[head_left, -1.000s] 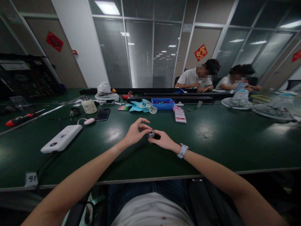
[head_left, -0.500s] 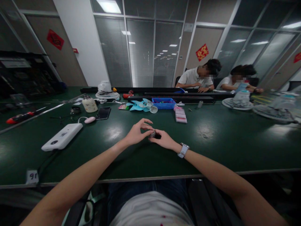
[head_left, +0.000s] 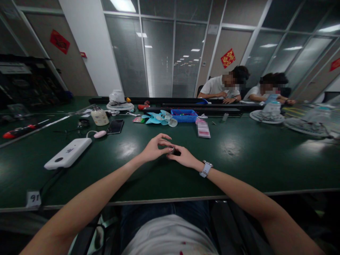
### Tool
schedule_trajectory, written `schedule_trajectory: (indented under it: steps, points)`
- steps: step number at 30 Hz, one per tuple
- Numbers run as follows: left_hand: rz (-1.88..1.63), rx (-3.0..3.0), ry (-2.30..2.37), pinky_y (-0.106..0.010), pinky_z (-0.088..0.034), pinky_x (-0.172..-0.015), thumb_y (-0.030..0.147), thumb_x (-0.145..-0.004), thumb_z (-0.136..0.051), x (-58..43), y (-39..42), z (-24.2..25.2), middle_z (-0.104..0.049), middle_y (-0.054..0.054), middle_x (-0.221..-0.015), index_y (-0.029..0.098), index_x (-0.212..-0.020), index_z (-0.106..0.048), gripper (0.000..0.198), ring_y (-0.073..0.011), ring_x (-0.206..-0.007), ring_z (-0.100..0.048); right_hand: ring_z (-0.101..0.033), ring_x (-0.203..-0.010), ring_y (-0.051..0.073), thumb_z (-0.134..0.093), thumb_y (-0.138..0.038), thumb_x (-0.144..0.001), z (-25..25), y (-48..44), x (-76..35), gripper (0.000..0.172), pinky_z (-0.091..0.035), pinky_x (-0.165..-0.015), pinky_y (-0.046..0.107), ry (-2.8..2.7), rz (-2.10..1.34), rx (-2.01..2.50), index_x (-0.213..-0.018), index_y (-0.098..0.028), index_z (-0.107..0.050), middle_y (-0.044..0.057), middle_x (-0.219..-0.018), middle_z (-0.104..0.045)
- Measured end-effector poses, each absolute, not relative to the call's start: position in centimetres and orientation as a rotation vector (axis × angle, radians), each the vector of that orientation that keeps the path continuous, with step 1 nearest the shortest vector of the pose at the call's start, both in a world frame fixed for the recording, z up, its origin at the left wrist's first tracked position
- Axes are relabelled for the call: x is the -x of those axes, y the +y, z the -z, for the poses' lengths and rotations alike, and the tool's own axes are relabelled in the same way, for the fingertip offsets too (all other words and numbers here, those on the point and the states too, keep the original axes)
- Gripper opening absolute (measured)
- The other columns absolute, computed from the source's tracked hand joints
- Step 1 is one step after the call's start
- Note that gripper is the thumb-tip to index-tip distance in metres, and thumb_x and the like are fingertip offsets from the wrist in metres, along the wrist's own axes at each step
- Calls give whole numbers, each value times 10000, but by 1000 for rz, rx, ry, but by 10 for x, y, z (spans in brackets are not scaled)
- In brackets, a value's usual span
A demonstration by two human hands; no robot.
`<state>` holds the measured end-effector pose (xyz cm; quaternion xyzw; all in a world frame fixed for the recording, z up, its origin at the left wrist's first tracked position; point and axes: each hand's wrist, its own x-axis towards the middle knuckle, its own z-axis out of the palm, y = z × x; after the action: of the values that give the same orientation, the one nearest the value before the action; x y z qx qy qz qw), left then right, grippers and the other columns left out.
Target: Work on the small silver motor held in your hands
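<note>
Hands (head_left: 153, 148) around small dark half-hidden part (head_left: 173, 151)

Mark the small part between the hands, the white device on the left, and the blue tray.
small part (head_left: 173, 151): head view, the bit showing between the fingertips.
white device (head_left: 67, 153): head view, middle of top face.
blue tray (head_left: 184, 119): head view, front wall.

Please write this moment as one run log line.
left hand: pinches small part | right hand: holds small part | surface: green table
</note>
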<state>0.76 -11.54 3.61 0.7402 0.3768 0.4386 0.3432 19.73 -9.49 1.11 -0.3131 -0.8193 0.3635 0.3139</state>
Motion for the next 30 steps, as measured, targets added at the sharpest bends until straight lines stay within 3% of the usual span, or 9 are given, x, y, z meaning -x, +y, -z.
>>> schedule_trajectory:
  steps: [14, 23, 30]
  points:
    - [-1205, -1971, 1091, -397, -521, -882, 311, -753, -747, -10, -113, -37, -777, -71, -876, 190, -1055, -540, 385, -249, -924, -723, -621, -939, 206, -684, -274, -812, -14, -97, -196, 326, -458, -847, 345, -2148, -955, 859, -1122, -175, -654, 56, -1041, -694]
    - [-1302, -1952, 1288, -353, -526, -716, 374, -700, -779, -19, -117, -37, -760, -17, -713, 219, -926, -519, 377, -243, -737, -729, -626, -907, 196, -699, -340, -804, -9, -95, -197, 323, -468, -815, 326, -2175, -878, 813, -1071, -161, -664, 58, -1010, -698]
    - [-1525, -1877, 1367, -335, -495, -753, 404, -692, -790, -3, -109, -51, -774, -35, -799, 214, -927, -514, 410, -239, -831, -728, -645, -930, 203, -703, -324, -803, -15, -100, -197, 335, -482, -848, 337, -2170, -871, 850, -1092, -158, -670, 70, -1025, -710]
